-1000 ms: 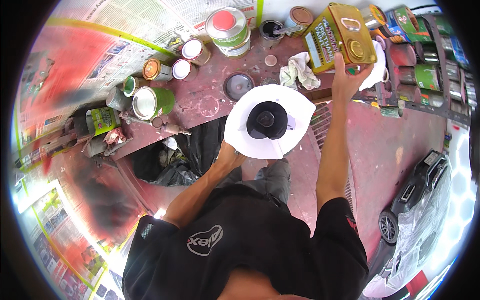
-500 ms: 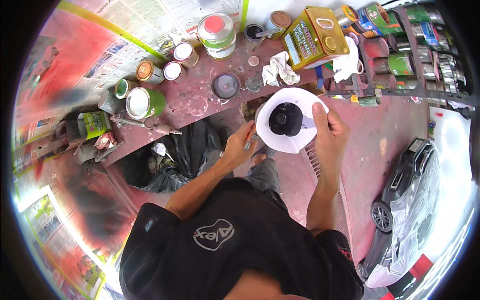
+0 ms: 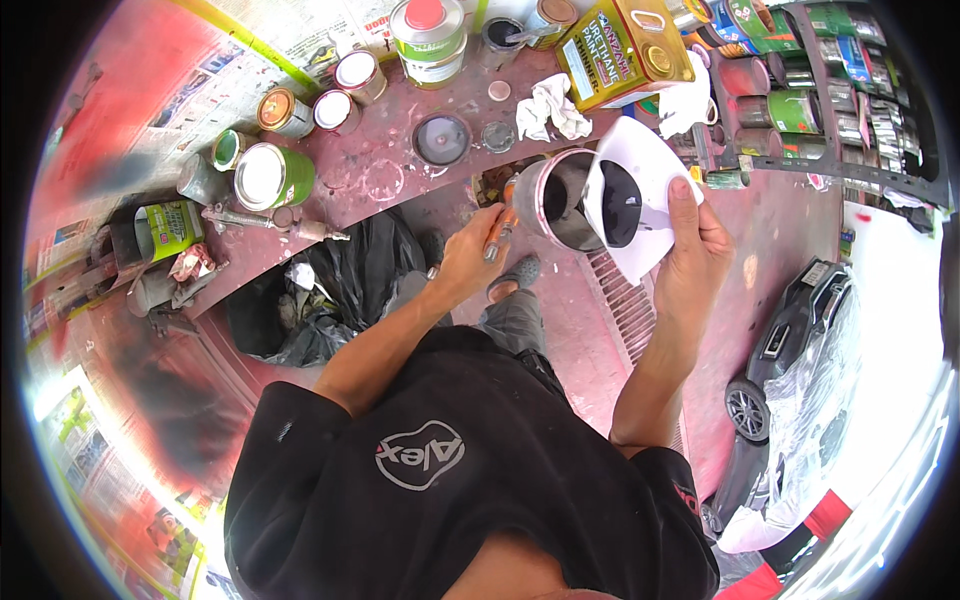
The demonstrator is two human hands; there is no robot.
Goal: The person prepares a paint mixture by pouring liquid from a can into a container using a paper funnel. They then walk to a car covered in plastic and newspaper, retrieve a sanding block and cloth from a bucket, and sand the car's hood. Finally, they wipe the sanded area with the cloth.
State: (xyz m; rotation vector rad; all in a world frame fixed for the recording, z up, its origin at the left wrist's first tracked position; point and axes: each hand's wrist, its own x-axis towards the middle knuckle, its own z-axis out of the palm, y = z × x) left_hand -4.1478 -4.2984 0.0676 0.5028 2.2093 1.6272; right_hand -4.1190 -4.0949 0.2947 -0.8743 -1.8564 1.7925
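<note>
My left hand (image 3: 468,255) is wrapped round the orange and metal handle of what looks like a paint spray gun (image 3: 498,236). On it, an open round cup (image 3: 535,204) has dark liquid and wet walls inside. Pinched between the thumb and fingers of my right hand (image 3: 697,245) is a white paper paint strainer (image 3: 652,185), its middle wet with black paint. The strainer is tilted beside the cup's mouth and overlaps its right rim in view; I cannot tell whether they touch.
Ahead is a paint-stained bench (image 3: 370,150) with several cans, a yellow thinner can (image 3: 620,55) and a crumpled white cloth (image 3: 552,108). A black bin bag (image 3: 360,280) lies below. Shelves of cans (image 3: 800,110) stand right, beyond them a car partly under plastic (image 3: 800,350).
My right hand has moved the strainer right and tilted it off the cup, whose open mouth now shows. My left hand still grips the spray gun.
</note>
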